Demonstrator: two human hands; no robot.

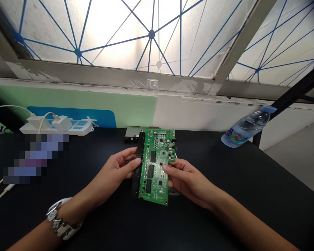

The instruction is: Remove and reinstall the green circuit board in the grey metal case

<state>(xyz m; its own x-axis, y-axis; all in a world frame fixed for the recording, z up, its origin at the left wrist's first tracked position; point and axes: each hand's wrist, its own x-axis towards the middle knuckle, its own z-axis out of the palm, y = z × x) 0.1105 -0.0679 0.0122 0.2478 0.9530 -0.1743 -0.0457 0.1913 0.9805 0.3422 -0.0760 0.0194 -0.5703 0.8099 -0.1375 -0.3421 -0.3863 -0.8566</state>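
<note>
A green circuit board (pixel 157 167) with black chips and a long black strip down its left edge is held up above the dark table. My left hand (pixel 122 165) grips the black strip, thumb on top and fingers underneath. On the board's right edge, my right hand (pixel 184 176) is closed, its thumb resting on the face near a small chip. A metal-coloured flat case (pixel 132 133) lies behind the board, partly hidden by it. Below the board, near my right fingers, a grey edge of something shows, mostly covered.
A white power strip (pixel 81 127) with plugged-in chargers stands at the back left. Cables run along the left side, near a blurred patch. At the back right, a water bottle (pixel 247 127) leans tilted by a black post. The black table (pixel 225 177) meets the wall under the windows.
</note>
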